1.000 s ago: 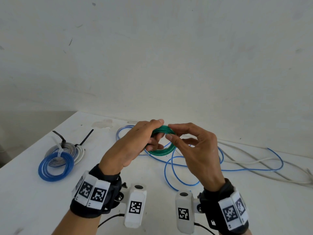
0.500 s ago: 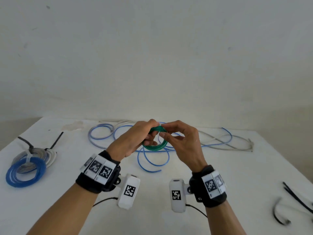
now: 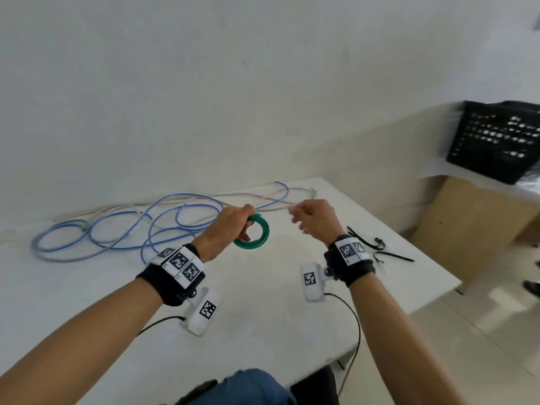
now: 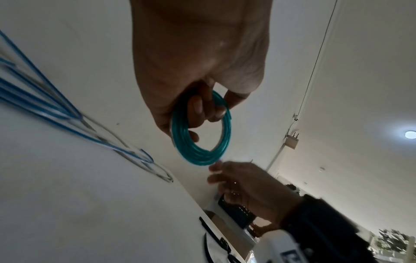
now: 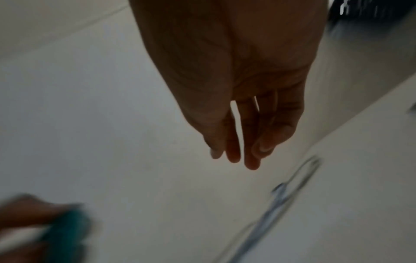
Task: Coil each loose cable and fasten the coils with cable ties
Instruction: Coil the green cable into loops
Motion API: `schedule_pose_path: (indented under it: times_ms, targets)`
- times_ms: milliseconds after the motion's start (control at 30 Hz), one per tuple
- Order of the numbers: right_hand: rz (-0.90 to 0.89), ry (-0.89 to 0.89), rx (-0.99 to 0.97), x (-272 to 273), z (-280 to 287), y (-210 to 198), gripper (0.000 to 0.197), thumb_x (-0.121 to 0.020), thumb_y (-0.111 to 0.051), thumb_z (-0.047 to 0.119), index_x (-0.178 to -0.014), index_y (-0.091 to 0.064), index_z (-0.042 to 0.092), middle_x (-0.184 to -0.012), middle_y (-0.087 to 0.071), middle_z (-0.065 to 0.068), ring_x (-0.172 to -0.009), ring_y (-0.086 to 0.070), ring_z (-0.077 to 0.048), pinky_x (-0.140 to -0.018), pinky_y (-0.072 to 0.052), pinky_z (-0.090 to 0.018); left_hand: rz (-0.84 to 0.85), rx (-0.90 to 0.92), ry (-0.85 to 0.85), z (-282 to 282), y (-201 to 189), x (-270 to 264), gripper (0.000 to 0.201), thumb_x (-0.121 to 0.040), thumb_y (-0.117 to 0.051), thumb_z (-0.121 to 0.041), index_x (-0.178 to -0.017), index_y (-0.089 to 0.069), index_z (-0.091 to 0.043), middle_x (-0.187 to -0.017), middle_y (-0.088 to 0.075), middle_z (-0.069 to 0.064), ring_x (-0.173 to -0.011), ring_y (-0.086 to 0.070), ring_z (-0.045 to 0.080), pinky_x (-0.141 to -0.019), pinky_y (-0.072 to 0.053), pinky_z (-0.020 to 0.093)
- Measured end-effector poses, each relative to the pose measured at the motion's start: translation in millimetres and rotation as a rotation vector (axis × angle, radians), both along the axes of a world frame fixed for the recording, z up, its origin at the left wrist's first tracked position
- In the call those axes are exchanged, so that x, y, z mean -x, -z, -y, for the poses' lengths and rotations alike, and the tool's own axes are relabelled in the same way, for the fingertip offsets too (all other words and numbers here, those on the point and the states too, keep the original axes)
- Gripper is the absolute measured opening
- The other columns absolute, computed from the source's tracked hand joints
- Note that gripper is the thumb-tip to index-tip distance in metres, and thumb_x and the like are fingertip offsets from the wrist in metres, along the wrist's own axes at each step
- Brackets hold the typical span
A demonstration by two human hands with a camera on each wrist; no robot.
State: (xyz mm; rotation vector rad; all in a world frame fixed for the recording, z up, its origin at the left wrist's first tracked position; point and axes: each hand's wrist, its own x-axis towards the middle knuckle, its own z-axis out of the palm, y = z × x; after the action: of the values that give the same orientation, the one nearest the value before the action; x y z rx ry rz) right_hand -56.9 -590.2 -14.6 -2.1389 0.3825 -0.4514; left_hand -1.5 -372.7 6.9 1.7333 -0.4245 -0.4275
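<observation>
Left hand (image 3: 226,230): I see my fingers curled through the green cable coil (image 3: 257,233) and the thumb closed over its upper edge, so the coil is gripped and held in the air above the white table (image 3: 263,302).
Green cable coil: a tight ring of several turns, standing roughly on edge; in the left wrist view two fingertips (image 4: 195,108) pass through its opening. I see no tie around it.
Right hand (image 3: 317,220): just to the right of the coil and apart from it; in the right wrist view the fingers (image 5: 252,142) are extended, close together and hold nothing.
Loose cables: a blue cable (image 3: 122,229) lies in wide loops on the far left part of the table, tangled with a pale grey cable (image 3: 263,195) that runs along the back edge.
Cable ties (image 3: 377,247): black, lying on the table near its right edge, beside my right wrist.
Surroundings: a black perforated crate (image 3: 496,141) on a surface beyond the table at the right.
</observation>
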Motion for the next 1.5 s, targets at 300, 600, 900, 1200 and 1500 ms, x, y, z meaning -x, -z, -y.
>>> schedule_pose_path:
  times_ms: [300, 600, 900, 1200, 1500]
  targets:
    - [-0.600, 0.352, 0.552, 47, 89, 47, 0.030, -0.101, -0.045, 0.005, -0.128, -0.057, 0.001, -0.131, -0.060, -0.023, -0.121, -0.059, -0.041, -0.095, -0.048, -0.042, 0.030, -0.011, 0.090, 21, 18, 26, 0.035, -0.097, -0.048, -0.023, -0.064, -0.047, -0.012, -0.051, -0.040, -0.001, -0.050, -0.041, 0.017, -0.075, -0.050, 0.037]
    - [-0.600, 0.367, 0.536, 29, 78, 38, 0.022, -0.090, -0.059, 0.006, -0.109, -0.070, 0.010, -0.116, -0.068, -0.016, -0.105, -0.066, -0.038, -0.082, -0.051, -0.040, 0.014, 0.033, 0.049, 8, 19, 14, 0.031, -0.089, -0.051, -0.034, -0.066, -0.050, -0.013, -0.054, -0.041, 0.000, -0.053, -0.043, 0.019, -0.081, -0.051, 0.041]
    - [-0.187, 0.038, 0.385, -23, 10, -30, 0.020, -0.084, -0.073, 0.011, -0.082, -0.062, 0.028, -0.088, -0.075, -0.006, -0.075, -0.068, -0.018, -0.078, -0.049, -0.032, -0.079, 0.165, -0.171, -28, 16, -31, 0.036, -0.099, -0.049, -0.025, -0.065, -0.051, -0.011, -0.047, -0.042, -0.006, -0.040, -0.038, 0.010, -0.074, -0.042, 0.039]
    - [0.164, -0.608, -0.169, -82, -173, -29, 0.024, -0.095, -0.057, -0.010, -0.109, -0.073, 0.001, -0.092, -0.072, -0.010, -0.069, -0.066, 0.001, -0.071, -0.055, -0.017, -0.003, 0.324, -0.514, -127, 10, -80, 0.031, -0.097, -0.047, -0.017, -0.066, -0.048, -0.013, -0.052, -0.041, -0.004, -0.047, -0.035, 0.011, -0.065, -0.039, 0.036]
    - [0.129, -0.882, -0.417, -118, -265, -8, 0.008, -0.097, -0.064, 0.003, -0.099, -0.072, 0.004, -0.078, -0.072, -0.009, -0.066, -0.067, -0.016, -0.068, -0.058, -0.027, 0.097, 0.451, -0.751, -208, 16, -99, 0.031, -0.093, -0.047, -0.020, -0.063, -0.049, -0.015, -0.060, -0.044, 0.006, -0.049, -0.040, 0.013, -0.054, -0.037, 0.029]
